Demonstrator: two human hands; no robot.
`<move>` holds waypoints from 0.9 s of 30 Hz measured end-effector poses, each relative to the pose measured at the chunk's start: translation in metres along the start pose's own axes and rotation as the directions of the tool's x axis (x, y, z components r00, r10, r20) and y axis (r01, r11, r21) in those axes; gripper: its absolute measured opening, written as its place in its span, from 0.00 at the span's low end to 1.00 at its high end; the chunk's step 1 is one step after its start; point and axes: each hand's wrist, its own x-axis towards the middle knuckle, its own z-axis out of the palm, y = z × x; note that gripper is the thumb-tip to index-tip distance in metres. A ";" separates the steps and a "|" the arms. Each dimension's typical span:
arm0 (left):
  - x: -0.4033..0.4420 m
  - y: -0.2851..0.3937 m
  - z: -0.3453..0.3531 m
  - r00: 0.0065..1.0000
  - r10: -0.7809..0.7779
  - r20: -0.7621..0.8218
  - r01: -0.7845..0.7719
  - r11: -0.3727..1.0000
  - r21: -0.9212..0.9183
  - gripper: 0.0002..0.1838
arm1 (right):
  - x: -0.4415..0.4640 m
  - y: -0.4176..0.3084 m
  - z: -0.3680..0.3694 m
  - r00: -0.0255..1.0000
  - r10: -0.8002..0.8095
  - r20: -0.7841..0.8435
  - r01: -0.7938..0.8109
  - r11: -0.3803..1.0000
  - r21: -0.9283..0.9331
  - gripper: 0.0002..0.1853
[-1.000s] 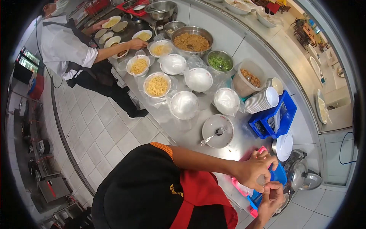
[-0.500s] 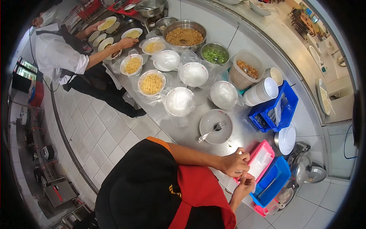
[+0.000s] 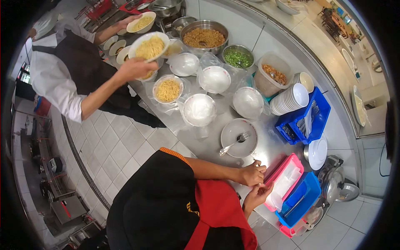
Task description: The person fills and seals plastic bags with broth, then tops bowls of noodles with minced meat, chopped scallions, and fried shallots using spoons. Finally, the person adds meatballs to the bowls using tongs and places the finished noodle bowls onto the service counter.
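Observation:
My left hand is closed, its fingers pinched together beside the pink tray. Just below it, my right hand has thumb and fingers drawn together, close to the left fingertips. Whatever is between the fingers is too small or too clear to make out. Thin clear plastic sheets or bags lie in the pink tray, right beside both hands. A blue tray with a thin utensil inside adjoins it. Beyond my left forearm is a bowl holding a fork and spoon.
Plastic-lined bowls and a bowl of noodles stand along the steel counter. Behind them are a pot of brown topping, chopped greens, stacked bowls and a blue cutlery basket. A co-worker stands at left.
My hands have moved slightly left, and the right fingers have loosened a little. The co-worker has lifted two bowls of noodles off the counter, bringing one nearer.

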 end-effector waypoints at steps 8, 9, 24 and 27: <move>-0.011 0.011 0.000 0.944 -0.290 0.160 0.321 0.919 -0.229 0.05 | 0.011 0.025 -0.017 0.950 -0.238 0.202 0.291 0.911 -0.292 0.18; -0.011 0.012 -0.004 0.886 -0.352 0.302 0.431 0.864 -0.259 0.07 | 0.014 0.021 -0.023 0.926 -0.257 0.275 0.333 0.901 -0.279 0.14; -0.016 0.027 -0.012 0.627 -0.698 0.346 0.753 0.429 -0.499 0.09 | 0.033 -0.027 -0.033 0.825 -0.410 0.389 0.524 0.814 -0.252 0.06; -0.015 0.026 -0.012 0.612 -0.728 0.309 0.748 0.406 -0.525 0.09 | 0.034 -0.034 -0.032 0.866 -0.349 0.359 0.437 0.877 -0.199 0.06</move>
